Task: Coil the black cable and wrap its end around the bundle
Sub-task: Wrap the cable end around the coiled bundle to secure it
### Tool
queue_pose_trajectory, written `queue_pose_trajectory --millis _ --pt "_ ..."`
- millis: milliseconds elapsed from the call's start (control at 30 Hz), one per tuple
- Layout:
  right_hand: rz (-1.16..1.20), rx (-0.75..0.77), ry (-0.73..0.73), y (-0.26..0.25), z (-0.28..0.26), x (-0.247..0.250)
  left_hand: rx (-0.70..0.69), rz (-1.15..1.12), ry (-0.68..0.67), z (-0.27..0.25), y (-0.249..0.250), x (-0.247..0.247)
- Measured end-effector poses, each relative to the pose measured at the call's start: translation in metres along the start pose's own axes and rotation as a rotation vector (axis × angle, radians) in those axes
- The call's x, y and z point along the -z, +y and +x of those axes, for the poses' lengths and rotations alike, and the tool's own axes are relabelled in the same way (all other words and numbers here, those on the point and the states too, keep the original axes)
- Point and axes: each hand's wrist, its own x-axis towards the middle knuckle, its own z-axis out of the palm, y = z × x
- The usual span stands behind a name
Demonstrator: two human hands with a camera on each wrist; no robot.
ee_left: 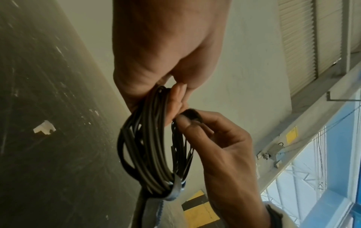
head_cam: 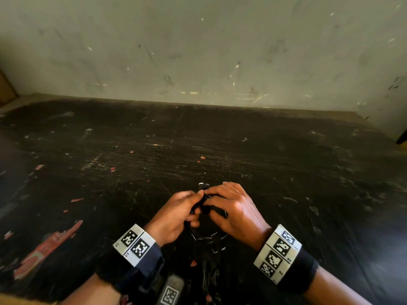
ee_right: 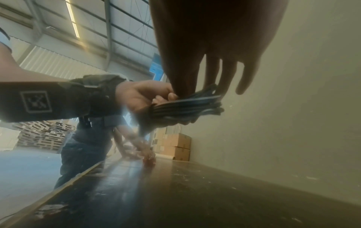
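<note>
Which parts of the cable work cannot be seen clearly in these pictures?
- Cable end: left wrist view, the right hand covers it.
- Coil top: head view, hidden under both hands; left hand.
- Coil bottom: left wrist view, something pale wraps it, too blurred to name.
- Cable strands: right wrist view, blurred and backlit.

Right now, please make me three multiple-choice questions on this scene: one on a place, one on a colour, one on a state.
1. Where is the coiled black cable?
A. flat on the table
B. held between both hands
C. hanging on the wall

2. What colour is the scratched table top?
A. black
B. white
C. blue

3. What is the left hand doing?
A. lying flat and empty
B. pointing at the wall
C. gripping the coil

Answers: 1 B, as the left hand and the right hand both close on the coil above the table; 2 A, as the head view shows a dark, scuffed surface; 3 C, as its fingers curl round the loops.
</note>
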Motion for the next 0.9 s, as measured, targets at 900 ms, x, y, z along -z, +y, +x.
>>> queue_pose_trajectory --millis 900 --pt "0.962 -0.69 0.212 -0.003 0.016 0.023 -0.301 0.356 -0.161 -0.009 0.007 -0.007"
